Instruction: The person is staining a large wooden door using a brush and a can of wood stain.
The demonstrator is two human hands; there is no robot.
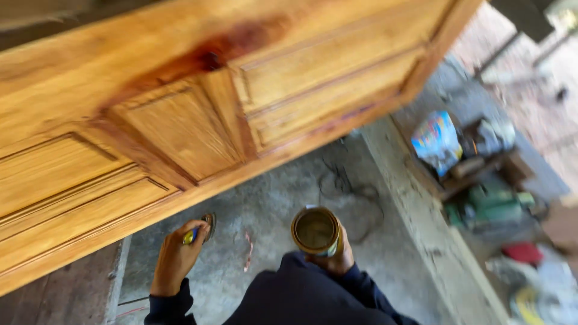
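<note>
Left hand: the left hand (176,256) is closed around a small tool with a blue and yellow handle (191,236), held low, just under the lower edge of the wooden door; its tip is too blurry to make out, so it could be a brush or a scraper.
Right hand: the right hand (335,259) is wrapped round an open tin can (316,231), held upright near the chest, mouth facing the camera. The inside looks brownish and dull.
Door: a big panelled wooden door (180,114) lies flat across the top of the view, golden colour, with a dark reddish-brown stained patch (208,57) near the middle rail.
Sleeves: dark navy sleeves (301,295) on both arms.
Floor: grey concrete floor (283,198) below the door, with a thin cable (349,192) looped on it.
Right side clutter: a colourful blue bag (436,141), a green power tool (497,204) and something red (522,253), all well apart from the hands and pretty blurred.
</note>
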